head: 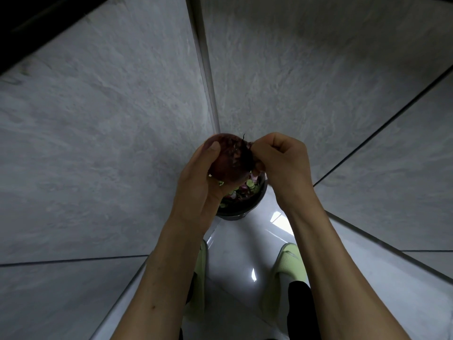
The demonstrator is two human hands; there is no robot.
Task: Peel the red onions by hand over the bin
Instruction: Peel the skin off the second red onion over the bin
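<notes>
While the right hand (279, 158) curls its fingers into a pinch at the dark, hairy root tuft of the red onion (228, 158), the left hand (196, 182) cups the bulb from the left, thumb laid over its top. The tuft end points toward the right hand, directly over the scrap-filled bin (247, 204). No writing is readable.

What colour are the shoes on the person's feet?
Pale lime green shoes, seen best in the head view, below the hands.
</notes>
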